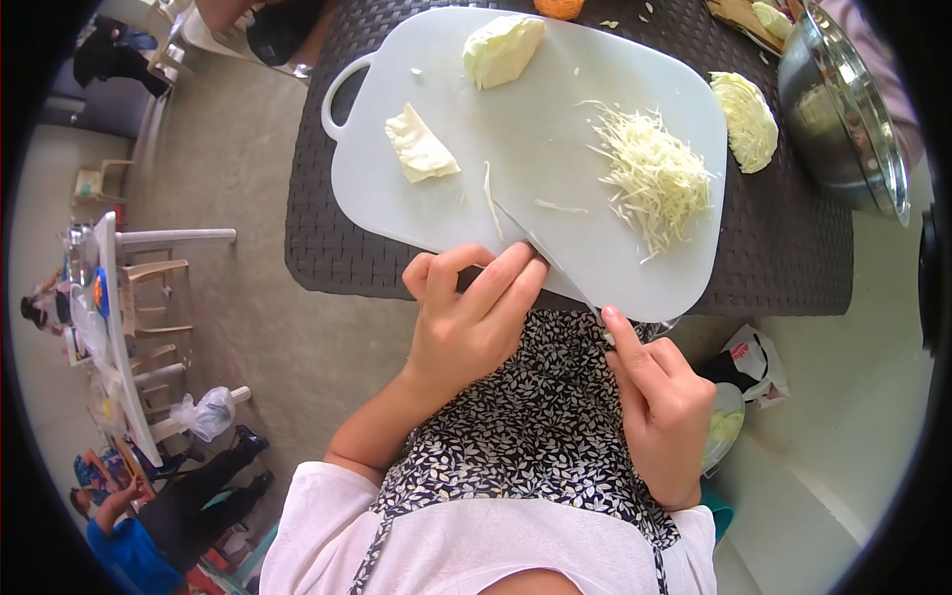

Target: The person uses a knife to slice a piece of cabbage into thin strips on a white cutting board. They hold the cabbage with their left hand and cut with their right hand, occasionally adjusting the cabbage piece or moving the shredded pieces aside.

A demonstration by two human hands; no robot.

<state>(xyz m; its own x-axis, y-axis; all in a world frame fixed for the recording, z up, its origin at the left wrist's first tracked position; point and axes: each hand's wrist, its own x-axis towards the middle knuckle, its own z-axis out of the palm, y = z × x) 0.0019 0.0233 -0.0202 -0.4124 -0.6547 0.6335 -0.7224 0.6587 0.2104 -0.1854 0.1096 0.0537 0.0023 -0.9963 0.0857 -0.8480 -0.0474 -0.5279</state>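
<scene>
My right hand [658, 387] grips a kitchen knife [554, 260], its index finger laid along the blade near the handle. The blade points up and left over the near edge of a white plastic cutting board [520, 141]. My left hand [476, 312] has its fingertips against the blade; whether cabbage lies under them is hidden. A thin cabbage strip [492, 201] lies by the knife tip. Also on the board are a flat cabbage leaf piece [422, 145], a cabbage chunk [504, 50] and a heap of shredded cabbage [654, 175].
The board rests on a dark woven-pattern table [781, 260]. Right of it are a cut cabbage piece [744, 123] and a metal bowl [837, 111], with another person's sleeve behind. An orange item [559, 7] sits at the far edge. Other people and a white table [126, 335] are at left.
</scene>
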